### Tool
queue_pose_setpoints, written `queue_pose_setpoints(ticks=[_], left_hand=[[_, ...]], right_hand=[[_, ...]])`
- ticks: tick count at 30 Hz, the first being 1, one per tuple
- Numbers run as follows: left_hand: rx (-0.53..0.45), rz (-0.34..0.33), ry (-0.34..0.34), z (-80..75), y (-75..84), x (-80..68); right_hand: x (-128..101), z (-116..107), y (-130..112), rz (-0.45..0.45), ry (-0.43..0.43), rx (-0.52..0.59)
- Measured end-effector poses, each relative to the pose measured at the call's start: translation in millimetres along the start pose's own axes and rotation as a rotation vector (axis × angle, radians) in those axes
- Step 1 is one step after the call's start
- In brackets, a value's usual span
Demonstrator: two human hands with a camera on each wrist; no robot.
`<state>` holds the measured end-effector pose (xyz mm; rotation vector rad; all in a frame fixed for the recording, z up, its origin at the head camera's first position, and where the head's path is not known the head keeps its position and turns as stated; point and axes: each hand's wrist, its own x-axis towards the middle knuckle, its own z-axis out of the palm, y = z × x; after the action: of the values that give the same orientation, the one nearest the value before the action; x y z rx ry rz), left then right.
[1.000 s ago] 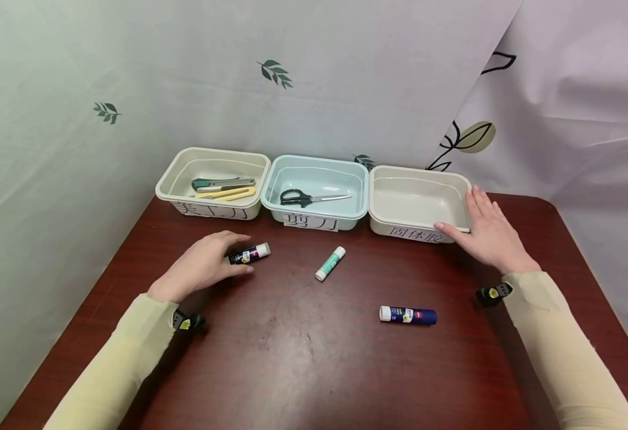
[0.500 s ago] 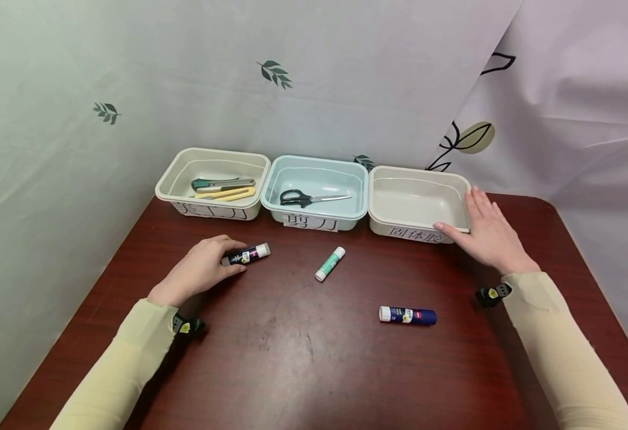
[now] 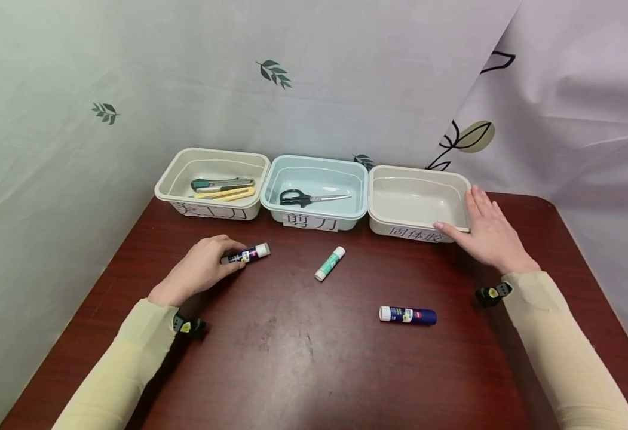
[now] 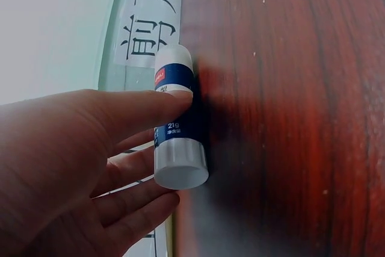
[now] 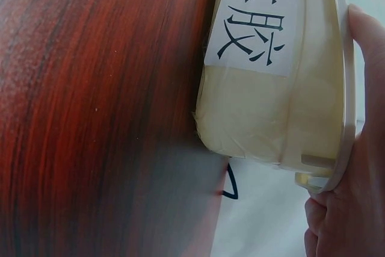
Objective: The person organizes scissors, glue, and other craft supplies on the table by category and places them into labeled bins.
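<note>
Glue stick (image 3: 248, 255): dark blue tube, white cap, printed label; lies flat on the tabletop, cap end pointing away from the left hand (image 3: 201, 270), whose thumb and fingers pinch its base end.

Bin (image 3: 418, 205): cream, rectangular, open-topped, paper label on front wall; upright, its near right corner against the right hand (image 3: 488, 235).
</note>
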<state>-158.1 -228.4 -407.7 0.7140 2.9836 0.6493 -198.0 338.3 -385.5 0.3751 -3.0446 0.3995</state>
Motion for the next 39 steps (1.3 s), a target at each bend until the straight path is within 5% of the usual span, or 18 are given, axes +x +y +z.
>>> queue_pose_setpoints(ticks=[19, 39], left_hand=[[-0.033, 0.041, 0.015, 4.9, 12.2, 10.3], [-0.125, 0.159, -0.037, 26.1, 75.6, 60.5]], right_hand=[[0, -1, -1, 0.000, -0.001, 0.002], [-1, -2, -2, -0.002, 0.001, 0.007]])
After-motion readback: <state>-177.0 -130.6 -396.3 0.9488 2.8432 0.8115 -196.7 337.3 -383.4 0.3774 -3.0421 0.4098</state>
